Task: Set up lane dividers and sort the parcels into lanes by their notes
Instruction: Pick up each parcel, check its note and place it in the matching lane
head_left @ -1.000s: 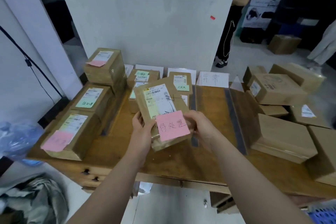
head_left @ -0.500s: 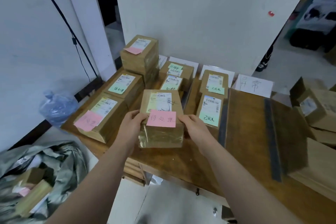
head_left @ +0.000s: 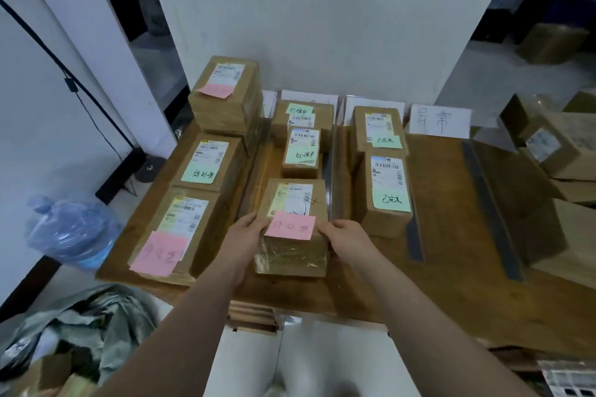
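Note:
A brown parcel (head_left: 292,255) with a pink note (head_left: 290,226) sits on the wooden table (head_left: 451,251) at the near end of the second lane. My left hand (head_left: 243,237) grips its left side and my right hand (head_left: 346,240) grips its right side. Ahead of it in that lane lie two parcels with green notes (head_left: 301,153). The left lane holds parcels with pink and green notes (head_left: 180,229). The third lane holds two parcels with green notes (head_left: 385,190). Dark strip dividers (head_left: 490,209) separate the lanes. A white lane sign (head_left: 438,121) stands at the back.
Unsorted brown boxes (head_left: 554,151) are piled at the table's right. A blue water bottle (head_left: 69,229) and a grey bag (head_left: 87,325) lie on the floor at left. A white pillar (head_left: 322,26) rises behind the table.
Both hands have lowered the pink-note parcel from the air down onto the table in the second lane. My view has turned left and down.

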Tool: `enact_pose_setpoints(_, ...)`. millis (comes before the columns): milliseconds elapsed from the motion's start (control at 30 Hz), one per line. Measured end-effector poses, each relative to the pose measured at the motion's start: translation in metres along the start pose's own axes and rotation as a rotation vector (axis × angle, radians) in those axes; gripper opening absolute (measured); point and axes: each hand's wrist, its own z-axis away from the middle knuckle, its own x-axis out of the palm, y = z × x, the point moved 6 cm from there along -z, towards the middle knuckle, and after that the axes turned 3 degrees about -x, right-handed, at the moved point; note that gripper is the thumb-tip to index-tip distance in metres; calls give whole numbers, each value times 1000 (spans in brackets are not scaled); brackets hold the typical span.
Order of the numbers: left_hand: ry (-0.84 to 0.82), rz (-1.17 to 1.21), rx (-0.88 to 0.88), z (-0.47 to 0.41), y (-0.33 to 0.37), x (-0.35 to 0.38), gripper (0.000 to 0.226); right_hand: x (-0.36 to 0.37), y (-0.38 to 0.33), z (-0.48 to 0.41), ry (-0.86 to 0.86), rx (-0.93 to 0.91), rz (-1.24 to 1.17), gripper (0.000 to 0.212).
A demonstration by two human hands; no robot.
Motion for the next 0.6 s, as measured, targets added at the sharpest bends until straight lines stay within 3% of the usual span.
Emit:
enact_pose_setpoints(267, -76, -159, 45, -29, -17, -7, 41, 25, 13, -7, 119, 35, -7, 5)
enact_pose_setpoints(600, -84, -230, 54, -54, -35, -8, 48, 34, 19, -9, 168, 15, -4, 11)
